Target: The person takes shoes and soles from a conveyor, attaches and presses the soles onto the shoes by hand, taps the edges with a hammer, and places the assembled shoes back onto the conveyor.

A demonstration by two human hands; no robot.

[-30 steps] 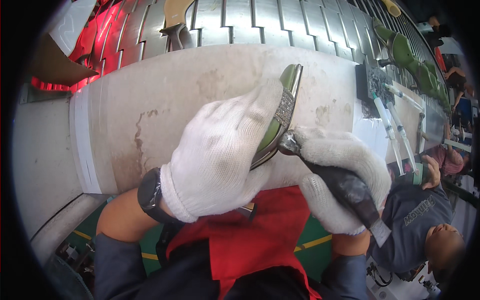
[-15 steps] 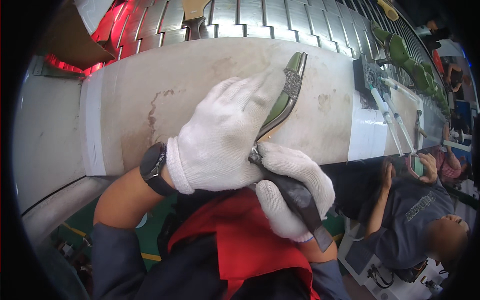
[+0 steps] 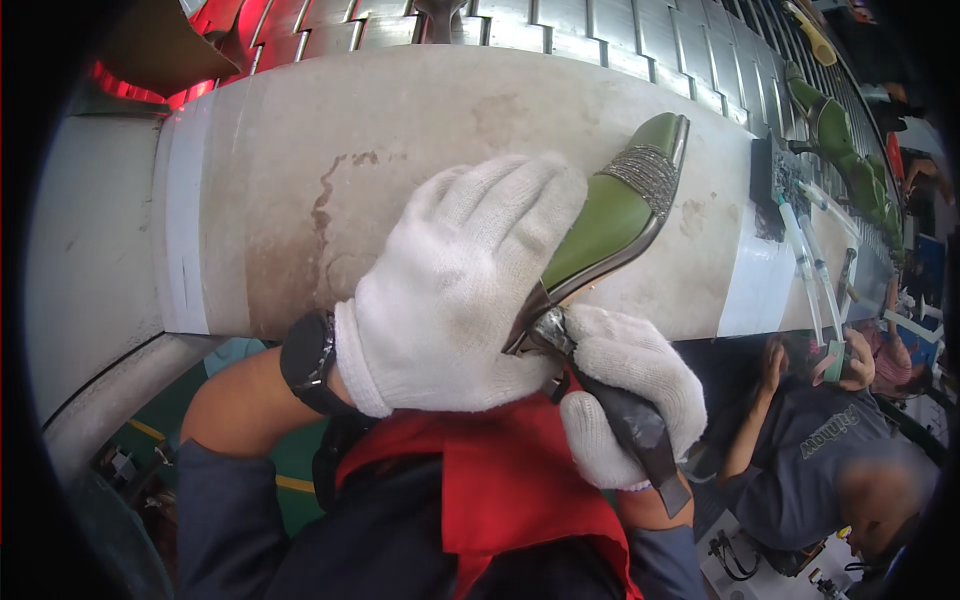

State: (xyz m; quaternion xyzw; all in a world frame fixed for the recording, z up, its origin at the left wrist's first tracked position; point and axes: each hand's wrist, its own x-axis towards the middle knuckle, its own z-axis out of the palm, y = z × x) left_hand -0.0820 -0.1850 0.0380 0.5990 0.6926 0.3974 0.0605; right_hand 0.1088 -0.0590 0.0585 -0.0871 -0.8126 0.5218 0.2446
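My left hand (image 3: 465, 280), in a white knit glove, lies over the rear of a green shoe (image 3: 605, 222) and grips it against the worktop edge. The shoe's pointed toe aims away and to the right, with a braided dark silvery band across it and a dark sole edge. My gloved right hand (image 3: 640, 375) is closed around a dark hand tool (image 3: 640, 425) with a flared flat lower end. Its lumpy grey upper end meets the shoe's rear by my left thumb. The contact point is partly hidden, and I cannot tell the tool's exact kind.
The pale, stained worktop (image 3: 280, 150) runs beneath the shoe, with a slatted metal conveyor (image 3: 560, 22) beyond. At right are a dark block (image 3: 768, 185), several syringes (image 3: 808, 262) and more green shoes (image 3: 835, 130). A seated co-worker (image 3: 800, 440) handles something on the right.
The shoe has rolled so more of its green upper faces me, and its toe sits farther right. Both hands and the tool have shifted slightly rightward in the view, still gripping.
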